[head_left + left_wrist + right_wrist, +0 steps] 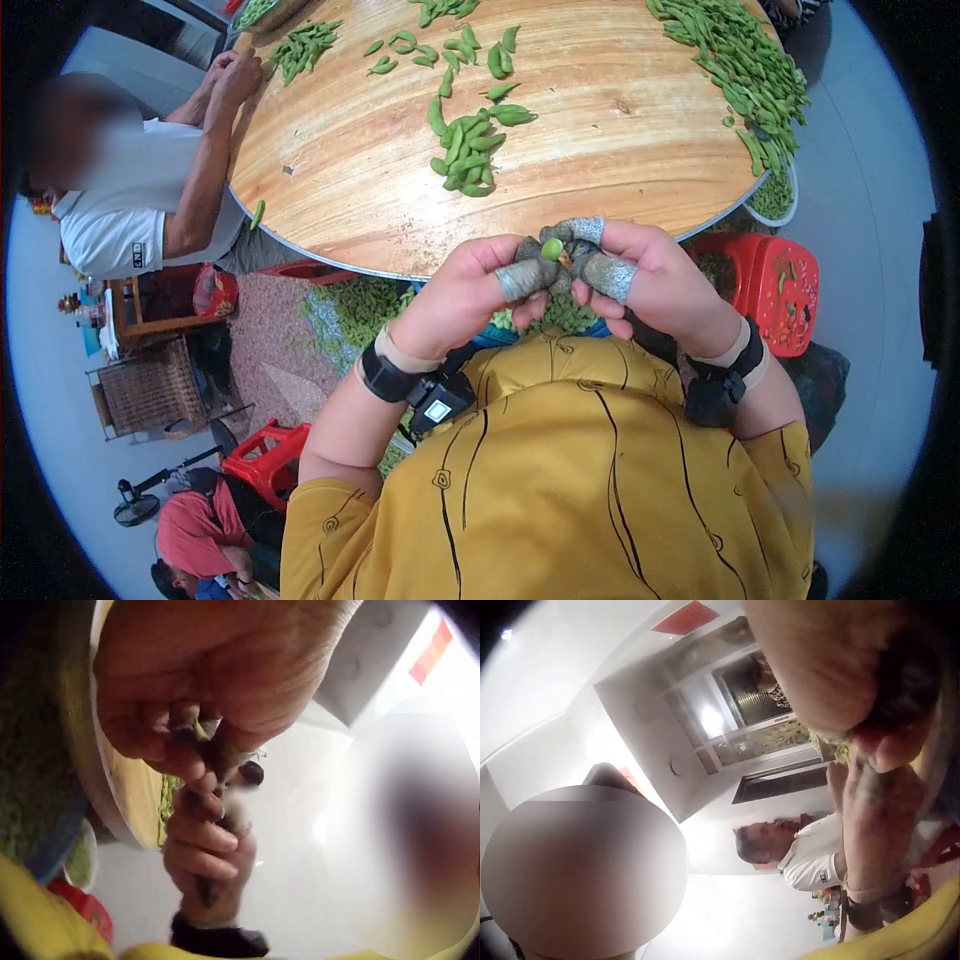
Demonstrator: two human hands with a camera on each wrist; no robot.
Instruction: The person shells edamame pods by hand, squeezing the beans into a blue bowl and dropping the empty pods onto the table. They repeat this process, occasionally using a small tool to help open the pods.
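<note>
While a green bean [552, 248] shows at the split of a pod, both hands pinch that pod just in front of the worktop [600, 130] edge: left hand [470, 290] and right hand [645, 275], each grip narrow, taped fingertips [605, 275] meeting. Loose edamame pods [470, 150] lie beyond; a red stool [775, 290] stands right.

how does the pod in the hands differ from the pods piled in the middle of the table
The pod in the hands is split open with a bean showing, pinched between the left hand and right hand; the pile of edamame pods lies closed and untouched on the round wooden table. It is held off the table's near edge; they rest on it. Both are green.
</note>
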